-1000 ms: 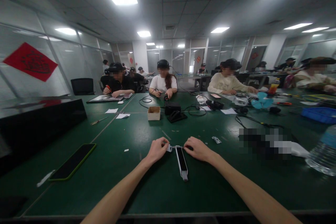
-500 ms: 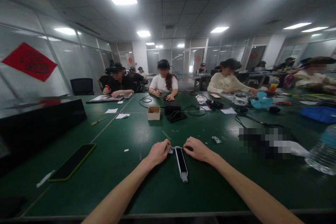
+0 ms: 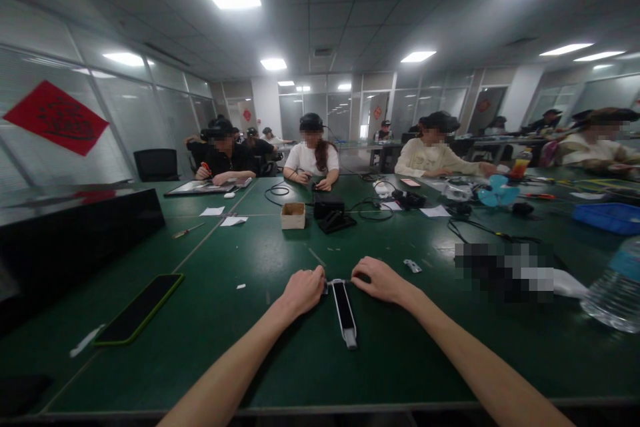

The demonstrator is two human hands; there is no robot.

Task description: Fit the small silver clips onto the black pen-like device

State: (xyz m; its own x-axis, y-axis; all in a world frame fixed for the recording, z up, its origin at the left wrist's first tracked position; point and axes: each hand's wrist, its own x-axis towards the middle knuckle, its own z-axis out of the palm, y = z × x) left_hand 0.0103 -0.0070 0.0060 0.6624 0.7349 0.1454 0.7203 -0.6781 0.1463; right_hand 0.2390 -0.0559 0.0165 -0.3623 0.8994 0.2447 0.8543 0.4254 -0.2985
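Observation:
A long, narrow device with a white frame and a black face (image 3: pixel 344 307) lies on the green table (image 3: pixel 390 367), its tapered end toward me. My left hand (image 3: pixel 304 290) is closed beside the far end of this device; a small pale piece (image 3: pixel 326 288) shows at its fingertips, partly hidden. On the other side, my right hand (image 3: pixel 379 279) has thumb and finger pinched together close to the same end. Whatever it pinches is too small to make out. A small silvery part (image 3: pixel 413 266) rests beyond my right hand.
At left lies a green-edged phone (image 3: pixel 139 310), with a screwdriver (image 3: pixel 189 230) farther off. Ahead stand a small open box (image 3: pixel 293 216) and a black stand (image 3: pixel 336 219). A water bottle (image 3: pixel 617 287) and blue tray (image 3: pixel 607 217) are at right. Several people sit opposite.
My right hand has shifted slightly up and to the right, a little away from the device. The left hand and the device stay nearly where they were.

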